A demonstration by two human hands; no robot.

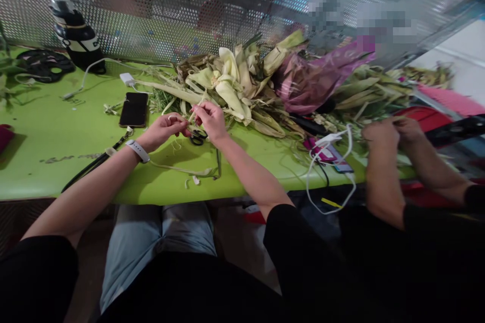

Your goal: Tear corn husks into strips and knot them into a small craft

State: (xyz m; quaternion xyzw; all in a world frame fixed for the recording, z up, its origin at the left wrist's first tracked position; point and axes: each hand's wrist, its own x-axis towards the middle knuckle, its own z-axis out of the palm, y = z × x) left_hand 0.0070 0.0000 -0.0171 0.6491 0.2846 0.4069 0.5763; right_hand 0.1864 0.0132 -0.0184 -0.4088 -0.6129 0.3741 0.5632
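My left hand [166, 130], with a pale band on its wrist, is closed in a pinch above the green table. Close beside it, my right hand [211, 120] pinches too. A thin pale strip of corn husk [192, 115] runs between the fingertips of both hands; its ends are hard to make out. Just under the fingers lie scissors with dark handles [197, 138]. Behind my hands rises a heap of pale corn husks [231, 91]. A long thin strip [182, 167] and small scraps lie on the table nearer to me.
Left of the heap are a black phone [134, 109], a white charger [128, 79] and a dark bottle [78, 35]. A pink plastic bag [303, 81] leans against the husks. At right, another person's hands [392, 133] work near a cabled phone [337, 159]. Perforated metal [151, 10] stands behind.
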